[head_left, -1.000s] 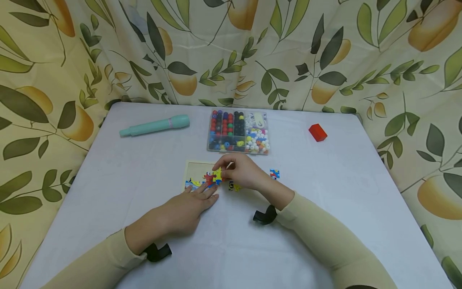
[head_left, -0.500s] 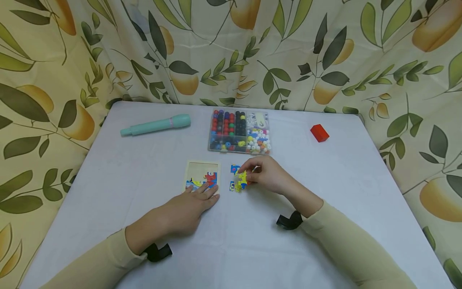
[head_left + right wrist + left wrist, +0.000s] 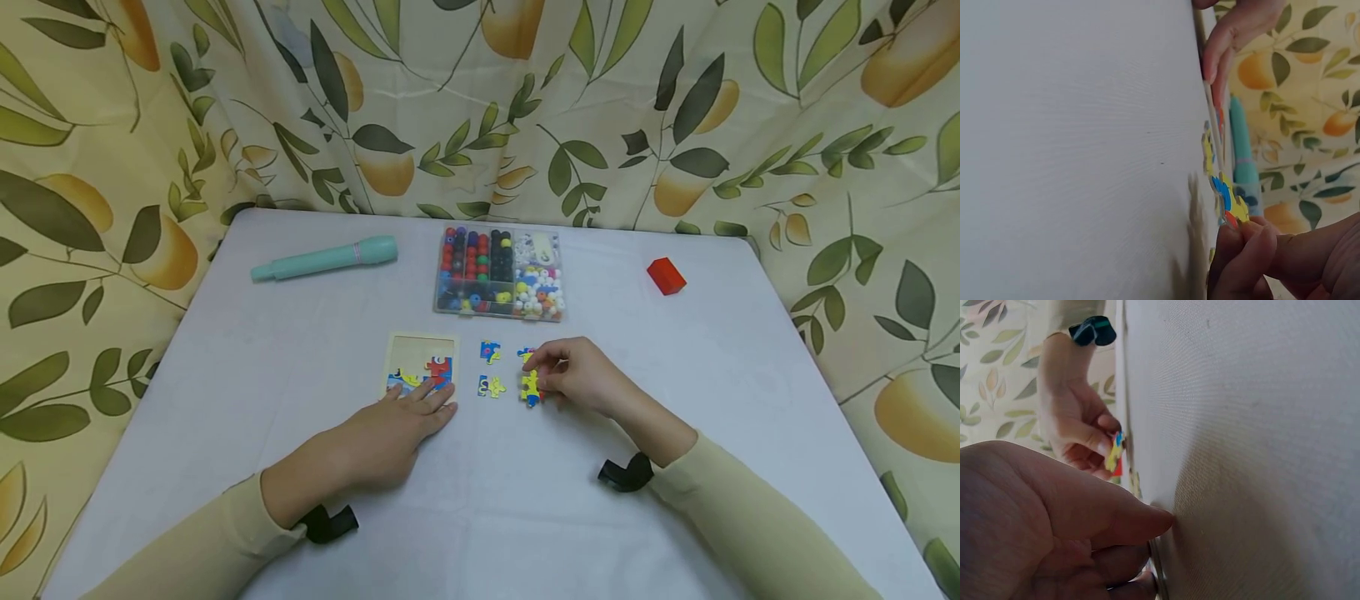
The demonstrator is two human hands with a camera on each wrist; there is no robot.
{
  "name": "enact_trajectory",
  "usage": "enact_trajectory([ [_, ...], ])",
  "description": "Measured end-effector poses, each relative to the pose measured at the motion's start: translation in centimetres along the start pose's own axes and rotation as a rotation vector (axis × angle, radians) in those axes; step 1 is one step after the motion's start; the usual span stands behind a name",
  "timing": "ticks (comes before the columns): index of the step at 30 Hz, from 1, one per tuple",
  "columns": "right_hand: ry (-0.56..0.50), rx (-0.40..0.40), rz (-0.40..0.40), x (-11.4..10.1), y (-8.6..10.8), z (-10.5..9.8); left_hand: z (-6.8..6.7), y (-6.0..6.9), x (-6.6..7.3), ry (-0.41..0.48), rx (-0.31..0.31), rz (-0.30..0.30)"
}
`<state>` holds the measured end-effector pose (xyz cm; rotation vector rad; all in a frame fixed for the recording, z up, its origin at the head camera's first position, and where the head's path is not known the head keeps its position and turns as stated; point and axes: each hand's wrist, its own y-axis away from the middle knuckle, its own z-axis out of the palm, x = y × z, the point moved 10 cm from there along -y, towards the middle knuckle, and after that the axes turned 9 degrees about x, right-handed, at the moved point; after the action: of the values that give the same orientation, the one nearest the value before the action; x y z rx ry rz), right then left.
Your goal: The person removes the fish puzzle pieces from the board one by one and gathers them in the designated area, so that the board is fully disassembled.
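One yellow jigsaw piece: right of the loose pieces | right hand: grip pinching that piece | left hand: grip spread, resting on puzzle tray's near edge | bead box: far side of surface

Puzzle tray: 1 | hands: 2 | puzzle piece held right of tray: 1 | loose pieces lying right of tray: 3, one partly hidden | bead box behind tray: 1 | teal tube: 1 | red block: 1
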<state>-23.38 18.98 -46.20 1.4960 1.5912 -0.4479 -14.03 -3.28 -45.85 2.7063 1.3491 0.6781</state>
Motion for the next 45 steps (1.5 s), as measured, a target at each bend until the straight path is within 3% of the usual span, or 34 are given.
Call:
enact_trajectory([
  [11,0.019,0.025,0.012,0.7,0.3,0.0,0.0,0.0,0.0,-0.004,0.001,-0.003],
  [21,0.142,0.121,-0.008,0.2,0.2,-0.2,0.0,-0.1,0.2,-0.004,-0.002,-0.003],
  [36,0.267,0.196,-0.009,0.1,0.6,-0.3,0.1,-0.1,0.1,-0.005,0.008,0.005],
  [45,0.228,0.231,-0.067,-1.9,0.1,-1.2,0.2,-0.2,0.0,-0.011,0.006,0.001],
])
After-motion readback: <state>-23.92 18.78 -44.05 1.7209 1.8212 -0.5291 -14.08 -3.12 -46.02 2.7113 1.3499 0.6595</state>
